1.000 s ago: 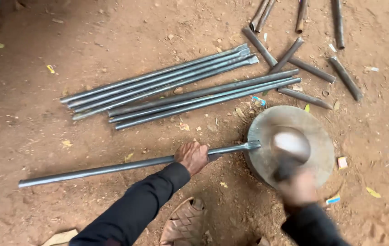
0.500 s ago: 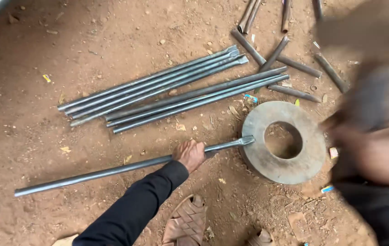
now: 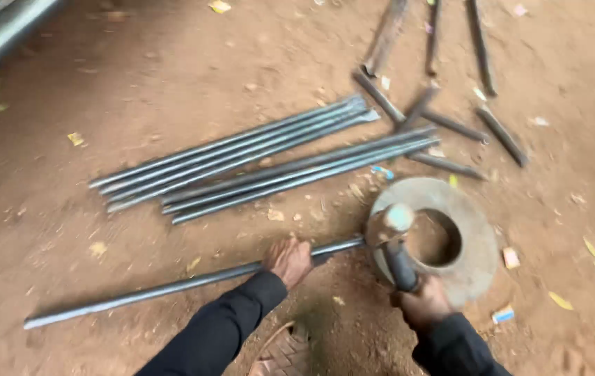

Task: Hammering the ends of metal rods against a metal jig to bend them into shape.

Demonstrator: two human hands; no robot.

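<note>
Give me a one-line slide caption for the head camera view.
Left hand pins a long steel rod on dirt; right hand holds a hammer over a metal ring.

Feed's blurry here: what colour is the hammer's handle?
Black, as far as the blur allows: the hammer in the right hand, head view.

No packages, labels, signs or screens were in view. Nothing on the ground carried a tag or sticker that could be made out.
</note>
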